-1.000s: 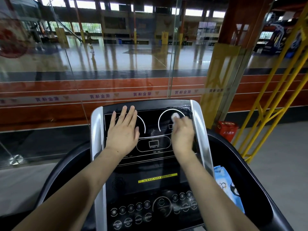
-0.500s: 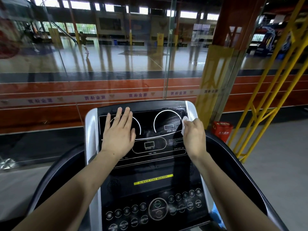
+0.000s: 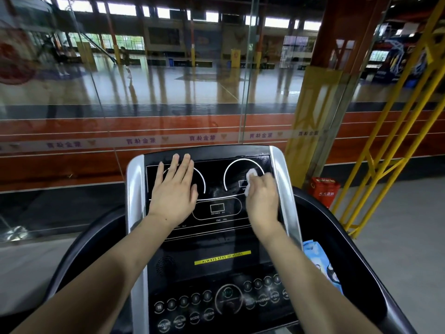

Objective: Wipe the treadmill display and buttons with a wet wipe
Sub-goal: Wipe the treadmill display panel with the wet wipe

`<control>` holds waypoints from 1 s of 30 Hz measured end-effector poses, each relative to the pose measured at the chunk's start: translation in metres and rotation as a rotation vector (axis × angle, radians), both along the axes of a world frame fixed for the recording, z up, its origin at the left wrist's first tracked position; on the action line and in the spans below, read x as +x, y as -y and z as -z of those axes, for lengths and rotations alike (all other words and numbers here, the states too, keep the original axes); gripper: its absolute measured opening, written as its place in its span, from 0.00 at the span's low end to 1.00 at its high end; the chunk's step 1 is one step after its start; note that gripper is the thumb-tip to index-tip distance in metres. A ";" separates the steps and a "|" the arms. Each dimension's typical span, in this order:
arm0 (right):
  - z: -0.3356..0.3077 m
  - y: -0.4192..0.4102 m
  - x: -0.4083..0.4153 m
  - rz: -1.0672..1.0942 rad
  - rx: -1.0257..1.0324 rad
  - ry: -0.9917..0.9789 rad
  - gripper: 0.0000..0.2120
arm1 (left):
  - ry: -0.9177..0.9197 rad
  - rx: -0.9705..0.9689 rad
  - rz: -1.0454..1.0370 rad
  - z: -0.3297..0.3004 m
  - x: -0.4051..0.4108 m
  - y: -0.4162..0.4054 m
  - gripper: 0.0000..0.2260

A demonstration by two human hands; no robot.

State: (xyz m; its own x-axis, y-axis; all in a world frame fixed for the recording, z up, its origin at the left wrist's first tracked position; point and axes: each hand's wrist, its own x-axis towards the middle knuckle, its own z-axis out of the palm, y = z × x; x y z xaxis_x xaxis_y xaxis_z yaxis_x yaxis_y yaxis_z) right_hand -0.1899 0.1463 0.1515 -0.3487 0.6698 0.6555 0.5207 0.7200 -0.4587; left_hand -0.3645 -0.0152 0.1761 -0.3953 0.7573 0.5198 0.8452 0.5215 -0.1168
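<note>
The treadmill's black display (image 3: 216, 189) faces me, framed by silver side rails, with two white dial rings and small readout boxes. My left hand (image 3: 174, 191) lies flat, fingers together, on the left dial. My right hand (image 3: 262, 198) presses a crumpled white wet wipe (image 3: 250, 180) against the right dial; wet smears show on the glass around it. Below a yellow label strip sits the button panel (image 3: 216, 304) with several round buttons, partly hidden by my right forearm.
A blue wet-wipe pack (image 3: 322, 266) lies on the right handrail (image 3: 356, 249). A glass wall (image 3: 168, 92) stands just beyond the console. A red box (image 3: 323, 191) and yellow metal railings (image 3: 385, 165) are on the floor to the right.
My right hand swept the wipe from the right dial's middle out to the display's right edge, then back left onto the dial. My left hand stayed flat on the left dial.
</note>
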 end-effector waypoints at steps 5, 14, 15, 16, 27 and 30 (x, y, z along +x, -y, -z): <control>0.007 0.059 -0.032 -0.247 0.108 0.071 0.06 | -0.019 -0.040 0.009 -0.001 0.000 0.006 0.30; 0.009 -0.002 0.015 0.087 -0.101 0.046 0.09 | -0.001 -0.025 0.037 0.017 0.011 0.033 0.28; 0.008 0.018 -0.001 0.020 -0.138 0.005 0.08 | 0.003 -0.031 0.033 0.019 0.012 0.035 0.28; 0.005 0.039 -0.016 -0.028 -0.121 -0.039 0.09 | 0.007 -0.034 0.029 0.019 0.013 0.037 0.28; 0.005 0.016 0.023 -0.024 -0.090 0.018 0.11 | -0.010 -0.002 0.038 0.028 0.019 0.051 0.27; 0.013 0.037 -0.010 -0.001 -0.108 -0.088 0.12 | -0.012 0.000 0.039 0.035 0.020 0.054 0.27</control>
State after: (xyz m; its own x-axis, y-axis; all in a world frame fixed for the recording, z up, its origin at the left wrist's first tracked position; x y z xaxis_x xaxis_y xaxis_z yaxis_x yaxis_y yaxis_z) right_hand -0.1994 0.1093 0.1388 -0.2939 0.7380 0.6074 0.4741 0.6644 -0.5778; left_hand -0.3445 -0.0697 0.1415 -0.3590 0.7724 0.5240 0.8637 0.4877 -0.1270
